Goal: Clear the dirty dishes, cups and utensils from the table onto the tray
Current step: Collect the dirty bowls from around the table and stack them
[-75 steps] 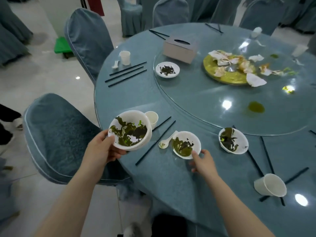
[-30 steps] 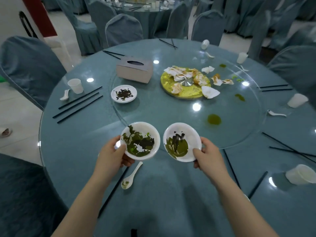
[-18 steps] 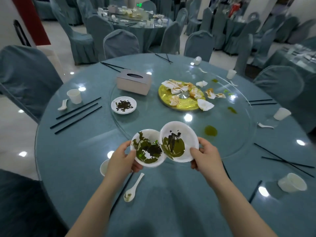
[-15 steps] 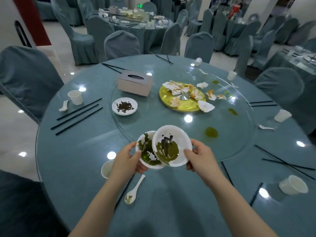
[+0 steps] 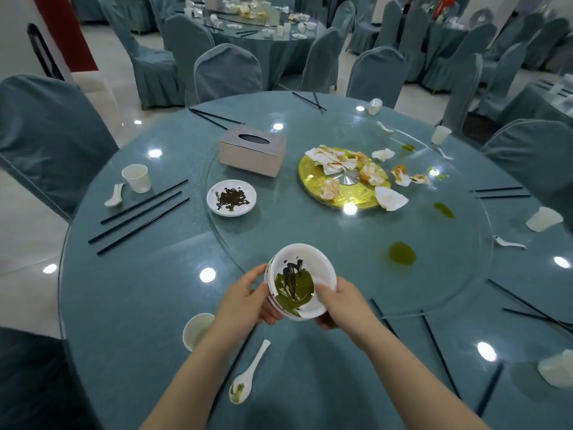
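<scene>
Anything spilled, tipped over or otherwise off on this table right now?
Yes. Green sauce puddles lie directly on the glass turntable, with a smaller smear farther right. Crumpled napkins spill off the gold platter. A paper cup at the right edge lies tipped on its side.

Both hands [image 5: 248, 302] grip stacked dirty bowls [image 5: 302, 279] above table [image 5: 130, 305].

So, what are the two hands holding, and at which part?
Two stacked dirty bowls: the left hand grips the left side, and the right hand grips the right rim, thumb on it.
</scene>
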`<state>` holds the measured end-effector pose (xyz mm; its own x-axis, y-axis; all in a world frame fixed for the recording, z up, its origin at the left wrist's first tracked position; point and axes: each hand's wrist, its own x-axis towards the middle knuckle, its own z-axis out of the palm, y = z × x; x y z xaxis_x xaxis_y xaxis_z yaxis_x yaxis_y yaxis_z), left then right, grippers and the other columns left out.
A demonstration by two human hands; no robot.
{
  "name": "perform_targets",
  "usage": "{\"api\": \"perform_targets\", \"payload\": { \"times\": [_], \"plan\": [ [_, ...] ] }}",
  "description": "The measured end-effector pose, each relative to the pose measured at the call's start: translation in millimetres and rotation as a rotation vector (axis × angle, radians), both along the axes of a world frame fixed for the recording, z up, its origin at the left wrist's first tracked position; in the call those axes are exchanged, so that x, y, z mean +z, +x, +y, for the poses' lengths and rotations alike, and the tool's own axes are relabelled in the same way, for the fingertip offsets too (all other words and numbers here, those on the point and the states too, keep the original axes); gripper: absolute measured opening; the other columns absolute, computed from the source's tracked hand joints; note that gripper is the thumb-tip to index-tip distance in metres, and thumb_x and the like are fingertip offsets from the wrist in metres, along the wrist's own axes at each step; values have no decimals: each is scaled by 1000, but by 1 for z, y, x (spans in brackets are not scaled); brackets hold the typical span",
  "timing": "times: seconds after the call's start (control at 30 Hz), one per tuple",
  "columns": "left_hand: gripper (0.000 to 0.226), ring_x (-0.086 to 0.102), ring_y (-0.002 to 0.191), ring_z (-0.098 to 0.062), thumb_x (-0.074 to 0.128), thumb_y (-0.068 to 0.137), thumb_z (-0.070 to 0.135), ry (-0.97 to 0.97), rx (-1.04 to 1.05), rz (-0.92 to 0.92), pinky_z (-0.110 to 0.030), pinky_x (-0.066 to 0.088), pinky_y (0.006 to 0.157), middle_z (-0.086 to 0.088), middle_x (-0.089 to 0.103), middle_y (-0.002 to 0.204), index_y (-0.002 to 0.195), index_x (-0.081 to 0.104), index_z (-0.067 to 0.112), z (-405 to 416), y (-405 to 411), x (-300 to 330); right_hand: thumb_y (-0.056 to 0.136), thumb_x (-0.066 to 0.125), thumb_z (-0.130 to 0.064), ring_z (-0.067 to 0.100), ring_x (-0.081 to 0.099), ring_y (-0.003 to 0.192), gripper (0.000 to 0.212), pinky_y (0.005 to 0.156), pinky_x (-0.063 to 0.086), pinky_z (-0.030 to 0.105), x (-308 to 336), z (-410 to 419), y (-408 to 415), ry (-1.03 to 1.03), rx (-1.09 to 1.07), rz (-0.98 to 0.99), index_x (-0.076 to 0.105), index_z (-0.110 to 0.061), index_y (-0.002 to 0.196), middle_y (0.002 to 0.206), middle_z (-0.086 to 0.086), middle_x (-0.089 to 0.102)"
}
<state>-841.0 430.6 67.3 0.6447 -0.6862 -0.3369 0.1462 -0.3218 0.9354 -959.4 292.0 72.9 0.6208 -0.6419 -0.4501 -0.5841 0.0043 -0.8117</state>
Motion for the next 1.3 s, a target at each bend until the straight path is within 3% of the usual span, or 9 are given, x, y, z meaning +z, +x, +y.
{"api": "perform_targets", "payload": {
  "times": [0.17,0.3,0.43,0.6,0.7,0.8,0.97,1.07,1.3],
  "plan": [
    [34,63,50,-17,26,105,29,3,-5,53,-19,45,46,-14,70,63,114,58,33,-21,24,-21,87,45,-14,18,56,50,19,49,48,28,-24,-21,24,-50,20,46,63,-9,90,73,9,66],
    [39,65,55,-19,14,103,44,61,-9,88,-27,47,55,-13,72,68,104,54,43,-39,46,-38,86,46,-17,14,58,55,18,47,44,23,-45,-43,50,-86,26,80,63,-17,82,69,0,65],
    [34,67,57,-17,18,102,47,134,-2,81,-26,49,57,-10,73,71,101,52,44,-56,75,-49,88,47,-20,20,62,69,15,63,51,32,-63,-62,82,-86,52,98,61,-20,84,78,0,67],
    [30,65,55,-16,24,102,44,155,39,107,-26,48,57,-10,73,70,106,53,41,-72,107,-63,89,52,-21,22,67,80,12,71,59,44,-77,-80,118,-21,-8,27,59,-28,83,86,-1,68],
    [32,65,55,-16,25,102,46,163,58,115,-23,48,53,-11,73,72,115,53,37,-79,121,-70,91,54,-22,18,66,82,8,72,60,42,-83,-89,134,9,-47,-23,61,-25,94,91,-1,67],
    [32,65,56,-18,25,103,44,157,74,130,-23,49,51,-11,74,75,117,52,35,-84,129,-75,92,58,-25,16,66,87,18,78,59,39,-89,-93,142,56,-103,-59,61,-19,108,98,-1,67],
    [29,66,57,-17,24,102,47,166,111,169,-27,51,60,-5,75,75,104,52,42,-83,134,-77,92,60,-25,10,66,89,21,65,54,17,-95,-88,140,164,-148,-163,63,-20,113,102,-4,69],
    [30,66,59,-18,22,102,48,194,111,210,-28,51,61,-4,76,79,101,51,39,-76,132,-77,95,55,-26,13,66,87,21,67,53,20,-95,-83,131,174,-197,-178,63,-20,113,102,-5,69],
    [32,67,57,-14,32,103,39,188,185,246,-24,48,54,-4,76,80,132,41,28,-32,121,-72,96,52,-19,12,65,76,16,67,53,23,-88,-66,88,135,-285,-147,60,-22,110,97,-2,66]
  ]
}}
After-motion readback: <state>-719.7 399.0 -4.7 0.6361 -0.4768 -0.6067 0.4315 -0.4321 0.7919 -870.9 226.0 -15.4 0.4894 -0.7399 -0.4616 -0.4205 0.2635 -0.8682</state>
